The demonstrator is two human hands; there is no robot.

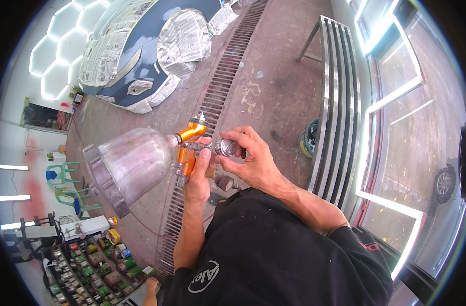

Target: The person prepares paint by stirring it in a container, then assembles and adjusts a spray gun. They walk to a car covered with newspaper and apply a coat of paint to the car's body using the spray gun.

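Observation:
My left hand (197,176) is closed around the orange and silver body of a spray gun (191,133), its thumb pointing up along the body. The gun is tilted, and its large cloudy cup (136,166) lies out to the left with a wide ribbed lid at the far end. Just right of the gun, my right hand (250,158) pinches a small round silver-and-clear piece (225,147) between thumb and fingers. Whether that piece touches the gun is hidden by my fingers. Below my hands a brownish round fitting (223,182) shows near the gun's lower end.
A blue-grey car body (141,56) masked with newspaper stands ahead on the left. A floor grate (225,76) runs beneath the gun. Along the right stands a slatted metal bench (340,102), with a bucket (308,137) beside it. Many small cans (98,270) fill a rack at lower left.

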